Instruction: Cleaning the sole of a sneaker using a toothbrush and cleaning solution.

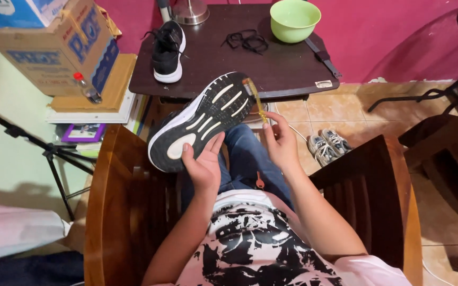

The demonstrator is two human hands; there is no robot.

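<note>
My left hand [202, 161] grips a black sneaker [200, 119] turned sole up, its black and white tread facing me above my lap. My right hand [279, 140] pinches a thin yellow toothbrush [256, 100] whose head touches the toe end of the sole. On the dark table [287, 66] ahead stand the matching black sneaker [167, 50] upright, a pile of loose black laces [245, 41] and a light green bowl [294, 20].
I sit in a wooden armchair [107, 212]. Cardboard boxes [54, 45], a small bottle [87, 87] and a tripod [54, 153] stand at left. A pair of grey shoes [327, 145] lies on the tiled floor; another dark chair [446, 132] is at right.
</note>
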